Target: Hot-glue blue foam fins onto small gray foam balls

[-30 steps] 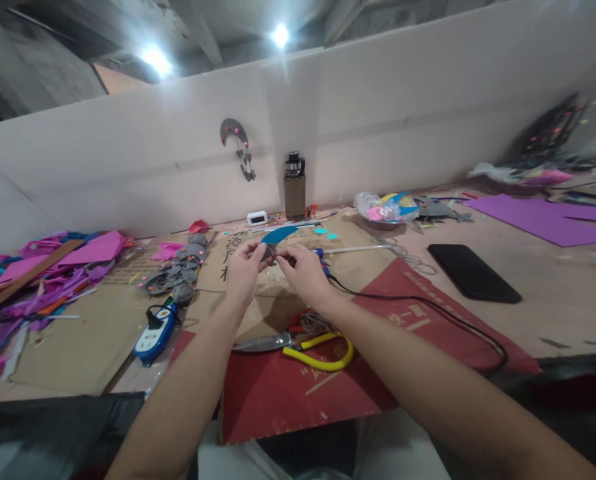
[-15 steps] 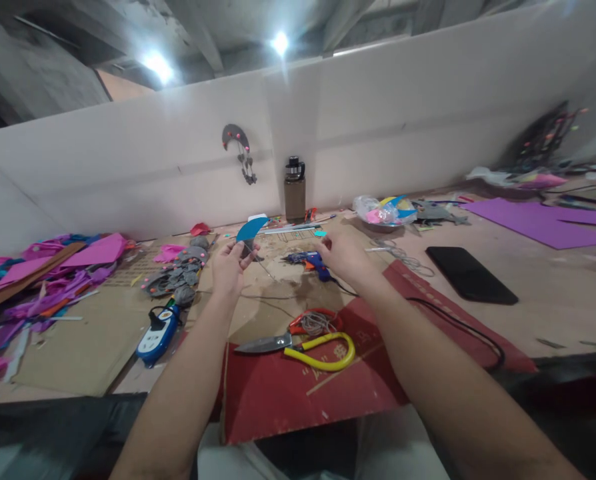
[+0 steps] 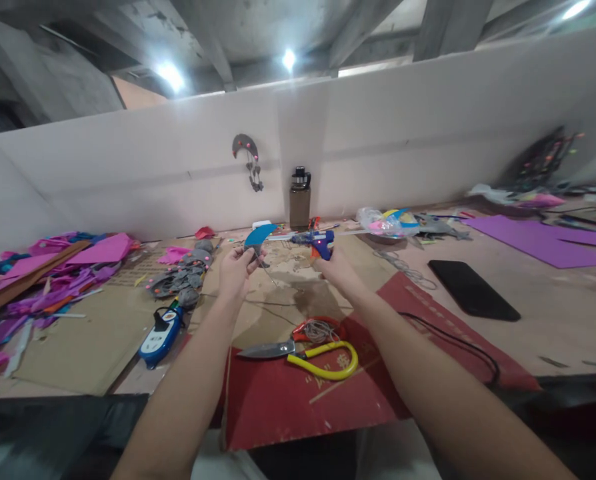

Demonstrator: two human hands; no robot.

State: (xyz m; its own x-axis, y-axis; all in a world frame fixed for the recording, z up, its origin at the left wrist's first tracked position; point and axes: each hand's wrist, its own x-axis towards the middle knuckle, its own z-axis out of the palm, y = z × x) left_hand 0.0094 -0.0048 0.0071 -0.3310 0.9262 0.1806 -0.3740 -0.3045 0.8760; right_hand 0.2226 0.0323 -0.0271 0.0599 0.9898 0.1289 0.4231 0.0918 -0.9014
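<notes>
My left hand (image 3: 239, 270) pinches a curved blue felt piece (image 3: 260, 235), with a darker grey part under it at the fingertips. A thin string or wire trails from these fingers toward the cardboard. My right hand (image 3: 335, 267) is closed around the handle of a blue glue gun (image 3: 321, 241), raised above the cardboard with its nozzle pointing left at the blue piece. A clear glue stick (image 3: 351, 233) sticks out of the gun's back. Below both hands lie scissors (image 3: 323, 357) with yellow handles, beside a bundle of grey string (image 3: 319, 330).
A blue-and-white power strip (image 3: 161, 337) and grey felt pieces (image 3: 181, 273) lie at left, near a heap of pink and purple scraps (image 3: 68, 277). A bottle (image 3: 300, 205) stands at the back. A black phone (image 3: 471, 290) and purple sheets (image 3: 523, 240) lie at right.
My right hand has taken hold of the glue gun and lifted it off the cardboard toward the blue piece. My left hand still holds the blue piece. The view has shifted slightly.
</notes>
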